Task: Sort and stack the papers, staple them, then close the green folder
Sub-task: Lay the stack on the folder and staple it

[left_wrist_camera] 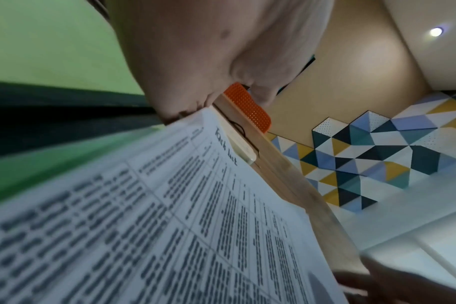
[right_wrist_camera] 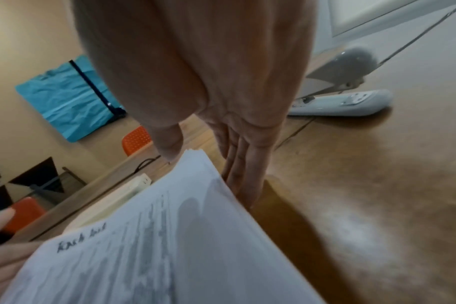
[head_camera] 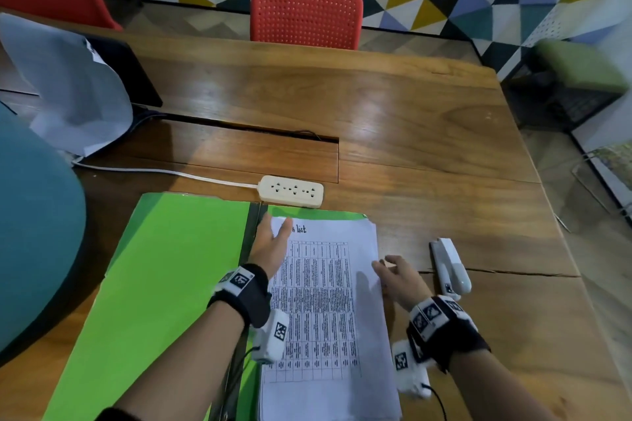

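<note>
The green folder lies open on the wooden table. A stack of white papers with a printed table on top rests on its right half. My left hand lies with straight fingers against the stack's upper left edge, beside the folder's spine. My right hand sets straight fingers along the stack's right edge, thumb near the top corner. In the left wrist view the palm sits over the papers. A white stapler lies just right of my right hand, untouched.
A cream power strip with its cable lies just beyond the folder. A white cloth over a dark object sits far left, a teal seat at the left edge, a red chair behind the table.
</note>
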Demonstrator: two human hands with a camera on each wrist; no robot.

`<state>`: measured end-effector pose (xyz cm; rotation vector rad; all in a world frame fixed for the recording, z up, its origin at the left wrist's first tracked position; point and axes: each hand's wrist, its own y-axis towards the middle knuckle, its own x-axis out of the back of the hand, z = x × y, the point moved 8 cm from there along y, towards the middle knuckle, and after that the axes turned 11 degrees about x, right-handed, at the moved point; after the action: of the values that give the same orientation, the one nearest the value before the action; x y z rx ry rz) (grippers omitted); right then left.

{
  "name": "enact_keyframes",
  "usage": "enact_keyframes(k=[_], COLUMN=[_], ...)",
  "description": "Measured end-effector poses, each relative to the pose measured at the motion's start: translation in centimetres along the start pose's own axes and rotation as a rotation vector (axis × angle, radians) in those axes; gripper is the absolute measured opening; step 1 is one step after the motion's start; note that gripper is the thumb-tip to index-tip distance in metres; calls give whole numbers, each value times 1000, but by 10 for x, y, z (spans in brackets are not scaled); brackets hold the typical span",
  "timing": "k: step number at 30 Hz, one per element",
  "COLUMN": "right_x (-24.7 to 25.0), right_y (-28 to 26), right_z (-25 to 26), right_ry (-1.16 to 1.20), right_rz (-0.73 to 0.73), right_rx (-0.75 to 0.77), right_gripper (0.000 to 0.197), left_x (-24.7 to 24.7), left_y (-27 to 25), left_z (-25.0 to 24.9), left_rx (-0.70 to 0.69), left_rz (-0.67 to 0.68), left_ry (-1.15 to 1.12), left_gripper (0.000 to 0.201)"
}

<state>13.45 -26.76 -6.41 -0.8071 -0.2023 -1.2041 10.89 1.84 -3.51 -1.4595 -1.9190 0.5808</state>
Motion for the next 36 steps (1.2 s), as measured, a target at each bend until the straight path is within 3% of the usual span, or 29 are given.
enact_keyframes(k=[3,7,10,12,14,18,20,25,30,33,36], right_x=[-6,-10,2,11,13,9,11,12,4,12,10], right_y=[13,15,23,34,49,68,67,62,59,54,43], right_z=[25,23,23,30,43,55,58,58,60,51,47], right_ry=[-95,-144,-38,48,44,-268,-313,-302,-222,22,287], right_rz=[22,38,26,-14,-21,-13,-63,-90,-84,-212,-273], right_rx=[75,106,87,80,138,231,264,263,220,80,-20], right_gripper=[29,39,29,49,56,40,32,28,45,64,60], left_x=[-16,-18,-7,-4,-5,-7,-6,-4,-9,2,-3], left_y=[4,13,19,27,38,59,61,60,52,34,21], left_z=[2,7,-3,-9,-14,-16,-19,-22,-22,-12,-2], left_rx=[-30,-3,-54,-81,-120,-221,-299,-377,-252,-81,13], left_rz=[12,65,28,-10,-32,-146,-210,-205,-118,-148,-97], left_ry=[-31,-87,-118,-131,-107,281,482,621,399,-11,-224], left_gripper=[68,65,63,60,54,41,39,47,30,48,56])
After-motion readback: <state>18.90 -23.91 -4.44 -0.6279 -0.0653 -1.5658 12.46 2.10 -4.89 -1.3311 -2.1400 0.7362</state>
